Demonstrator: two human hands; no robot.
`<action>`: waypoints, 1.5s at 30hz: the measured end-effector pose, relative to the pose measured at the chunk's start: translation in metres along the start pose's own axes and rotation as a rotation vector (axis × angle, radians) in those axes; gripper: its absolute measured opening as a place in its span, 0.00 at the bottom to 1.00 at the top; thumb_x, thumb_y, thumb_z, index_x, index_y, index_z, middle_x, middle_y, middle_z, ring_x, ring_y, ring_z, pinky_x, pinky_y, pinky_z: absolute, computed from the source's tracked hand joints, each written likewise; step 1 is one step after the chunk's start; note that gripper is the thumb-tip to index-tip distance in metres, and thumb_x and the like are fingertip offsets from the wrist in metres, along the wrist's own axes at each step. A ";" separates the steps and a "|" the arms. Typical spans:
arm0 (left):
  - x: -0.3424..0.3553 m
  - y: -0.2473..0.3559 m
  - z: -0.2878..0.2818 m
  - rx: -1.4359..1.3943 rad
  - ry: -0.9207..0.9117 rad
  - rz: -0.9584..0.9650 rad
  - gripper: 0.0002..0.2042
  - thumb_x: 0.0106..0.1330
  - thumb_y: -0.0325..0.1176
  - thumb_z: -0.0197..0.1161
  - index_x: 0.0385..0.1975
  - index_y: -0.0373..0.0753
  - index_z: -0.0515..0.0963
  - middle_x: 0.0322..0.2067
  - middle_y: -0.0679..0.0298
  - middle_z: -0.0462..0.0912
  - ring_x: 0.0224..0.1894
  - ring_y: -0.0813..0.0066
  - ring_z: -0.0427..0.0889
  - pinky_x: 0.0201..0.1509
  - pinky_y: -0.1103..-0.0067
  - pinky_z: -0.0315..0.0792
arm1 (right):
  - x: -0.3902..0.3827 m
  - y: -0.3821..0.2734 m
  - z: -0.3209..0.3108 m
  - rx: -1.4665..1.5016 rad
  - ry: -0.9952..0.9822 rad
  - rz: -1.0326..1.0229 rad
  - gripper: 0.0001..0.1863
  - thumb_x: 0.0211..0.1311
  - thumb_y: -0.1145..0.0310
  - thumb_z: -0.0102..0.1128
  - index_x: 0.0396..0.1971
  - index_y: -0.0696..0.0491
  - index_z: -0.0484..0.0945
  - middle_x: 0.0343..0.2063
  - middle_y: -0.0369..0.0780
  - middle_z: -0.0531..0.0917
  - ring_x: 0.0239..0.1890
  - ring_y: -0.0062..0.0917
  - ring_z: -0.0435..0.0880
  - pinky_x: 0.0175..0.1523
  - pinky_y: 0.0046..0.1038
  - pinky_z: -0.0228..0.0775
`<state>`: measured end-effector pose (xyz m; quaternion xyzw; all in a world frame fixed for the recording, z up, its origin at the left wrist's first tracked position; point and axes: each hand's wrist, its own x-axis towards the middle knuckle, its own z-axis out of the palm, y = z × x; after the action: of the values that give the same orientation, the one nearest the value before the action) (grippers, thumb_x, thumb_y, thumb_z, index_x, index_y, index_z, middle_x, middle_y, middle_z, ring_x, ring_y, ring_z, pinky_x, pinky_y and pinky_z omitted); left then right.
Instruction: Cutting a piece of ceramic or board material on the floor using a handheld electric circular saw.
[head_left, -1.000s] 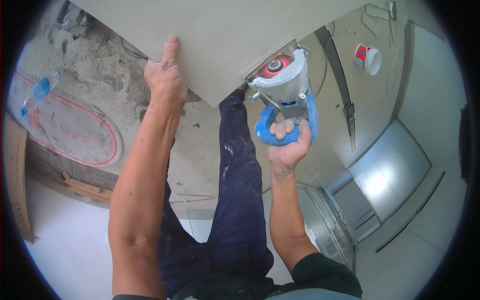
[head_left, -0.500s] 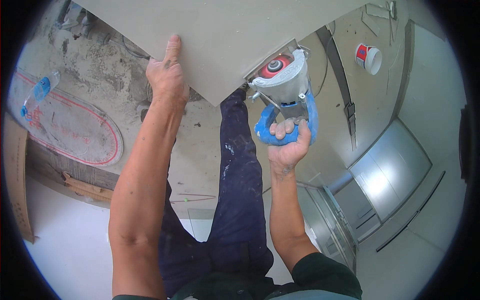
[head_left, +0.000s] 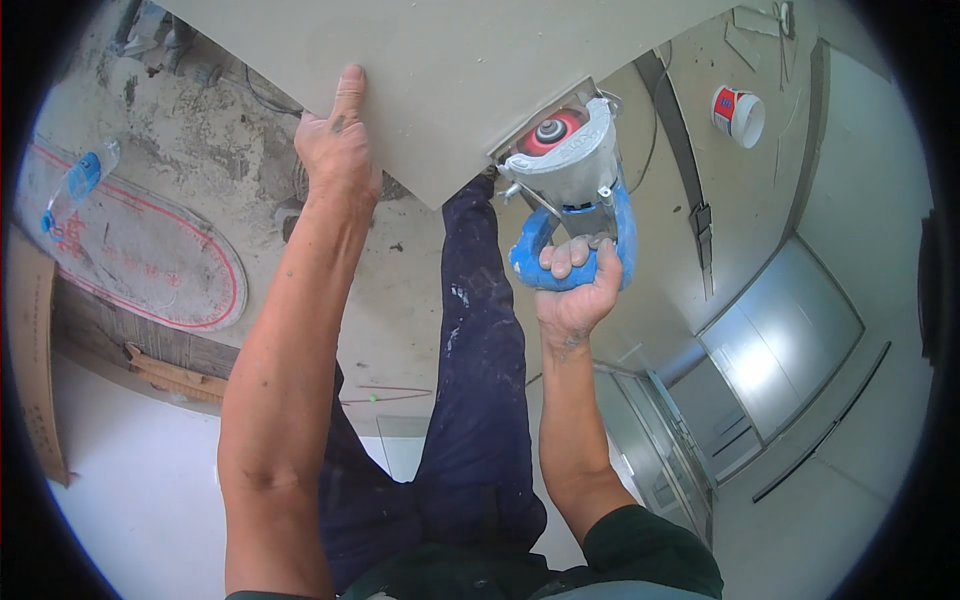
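Observation:
A large grey tile [head_left: 440, 80] spans the top of the view, one corner pointing toward me. My left hand [head_left: 338, 150] is closed on its left edge, thumb lying on top and the other fingers hidden beneath. My right hand [head_left: 582, 275] wraps round the blue handle of a handheld tile saw [head_left: 565, 165]. The saw has a silvery guard and a red disc, and its base plate rests along the tile's right edge, near the corner. Where the disc meets the tile is partly hidden by the guard.
A plastic bottle [head_left: 85, 175] lies on a rounded, red-edged mat [head_left: 170, 255] at the left. Cardboard [head_left: 35, 350] stands at the far left. A white bucket [head_left: 745, 122] lies on its side at the right, beside a dark buckled strap [head_left: 690, 170]. My legs [head_left: 480, 350] are below the tile.
The tile and my left hand have shifted very slightly to the right and away from me. The saw and my right hand are almost unmoved.

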<state>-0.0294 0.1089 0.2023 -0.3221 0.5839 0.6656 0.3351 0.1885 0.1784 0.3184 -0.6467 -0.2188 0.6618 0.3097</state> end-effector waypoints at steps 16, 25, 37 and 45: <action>-0.003 0.002 0.007 -0.002 -0.007 0.011 0.22 0.64 0.35 0.68 0.46 0.24 0.68 0.39 0.52 0.80 0.36 0.65 0.83 0.38 0.74 0.81 | 0.000 0.000 0.000 0.004 -0.022 0.000 0.09 0.67 0.60 0.49 0.31 0.47 0.72 0.20 0.31 0.71 0.20 0.21 0.70 0.34 0.32 0.66; -0.002 0.001 0.011 -0.008 -0.003 -0.024 0.22 0.64 0.35 0.67 0.48 0.23 0.68 0.41 0.52 0.80 0.39 0.66 0.83 0.41 0.74 0.81 | 0.000 0.001 -0.002 0.026 -0.011 -0.007 0.09 0.67 0.60 0.49 0.31 0.48 0.72 0.20 0.32 0.71 0.20 0.21 0.69 0.34 0.32 0.65; -0.001 -0.002 0.014 -0.021 -0.031 -0.028 0.22 0.64 0.33 0.67 0.51 0.26 0.68 0.43 0.53 0.80 0.41 0.66 0.83 0.43 0.74 0.81 | 0.000 0.001 -0.005 0.032 -0.007 0.001 0.09 0.68 0.60 0.48 0.32 0.48 0.72 0.20 0.32 0.71 0.20 0.21 0.69 0.34 0.32 0.65; 0.001 -0.004 0.016 0.017 -0.008 -0.005 0.22 0.64 0.35 0.67 0.50 0.26 0.68 0.42 0.53 0.80 0.39 0.65 0.83 0.42 0.74 0.81 | 0.000 0.001 -0.004 0.022 -0.005 -0.008 0.09 0.68 0.60 0.49 0.32 0.48 0.72 0.20 0.32 0.71 0.20 0.21 0.69 0.34 0.32 0.65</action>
<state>-0.0275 0.1247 0.2015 -0.3181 0.5871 0.6612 0.3420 0.1919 0.1774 0.3173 -0.6406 -0.2149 0.6647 0.3188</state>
